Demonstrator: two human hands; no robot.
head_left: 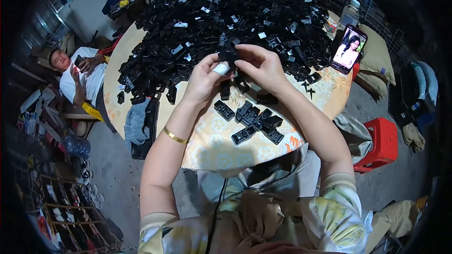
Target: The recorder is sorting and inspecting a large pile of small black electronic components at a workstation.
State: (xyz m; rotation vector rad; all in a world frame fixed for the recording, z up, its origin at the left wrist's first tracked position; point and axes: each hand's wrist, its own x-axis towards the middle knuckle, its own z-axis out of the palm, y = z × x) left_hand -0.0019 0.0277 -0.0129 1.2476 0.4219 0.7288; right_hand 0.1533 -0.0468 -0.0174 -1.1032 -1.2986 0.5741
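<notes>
My left hand (203,79) and my right hand (264,69) meet over the near side of a big pile of black plastic parts (207,23). Between their fingertips is a small black plastic part (228,55), its outline lost against the dark pile. A white wrap (221,68) covers one finger of the left hand, and a gold bangle (175,135) circles that wrist. Both hands are closed, thumbs against fingers. Nearer to me, a small group of black plastic housings (254,117) lies on the patterned tablecloth (212,148), with a single housing (224,110) just left of it.
A phone (349,49) with a lit screen stands at the table's right, before a clear bottle (349,15). Grey cloth (137,122) lies on a dark flat item at the left edge. A red stool (379,143) stands right; a seated person (81,73) holds a phone at left.
</notes>
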